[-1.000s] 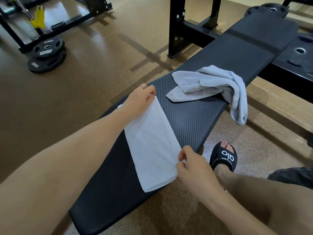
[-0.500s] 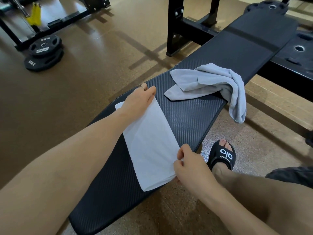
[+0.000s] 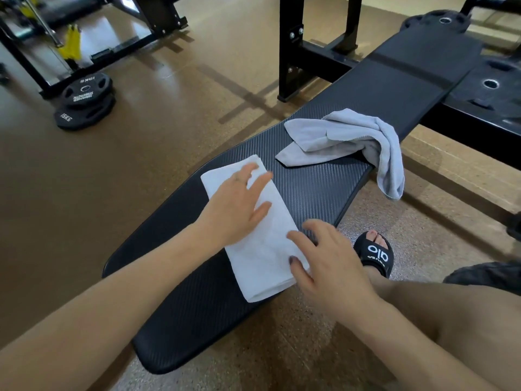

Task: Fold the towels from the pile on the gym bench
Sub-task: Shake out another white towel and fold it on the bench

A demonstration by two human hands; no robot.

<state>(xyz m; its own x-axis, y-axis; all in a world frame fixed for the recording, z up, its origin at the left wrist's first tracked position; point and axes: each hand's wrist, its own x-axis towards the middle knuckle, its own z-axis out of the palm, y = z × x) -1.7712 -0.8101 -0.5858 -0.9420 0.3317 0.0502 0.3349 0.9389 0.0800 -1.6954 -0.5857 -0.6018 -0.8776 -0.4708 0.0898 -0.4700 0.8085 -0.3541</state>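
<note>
Right hand (image 3: 332,266) nearest the camera, palm down over the near end of the white towel (image 3: 262,244), fingers spread and loosely bent, thumb tip on the cloth, gripping nothing. The towel lies as a long folded strip across the black bench (image 3: 310,190), its near end at the bench's near edge. Left hand (image 3: 236,204) sits flat on the strip's far half, fingers straight and splayed, pressing, nothing held. Both forearms come in low from the bottom of the view, wrists roughly level with the bench top.

Step in hand looks like smoothing the strip before the next fold. To do it well: keep the left palm flat as an anchor, sweep the right outward along the length to push wrinkles off the end, check the long edges line up, then bring the near end over to the far end.

Farther along the bench a grey towel (image 3: 346,136) lies crumpled and unfolded, one end hanging off the bench's right side; likely next. Past it, weight plates (image 3: 84,100) on the floor (image 3: 169,122).
</note>
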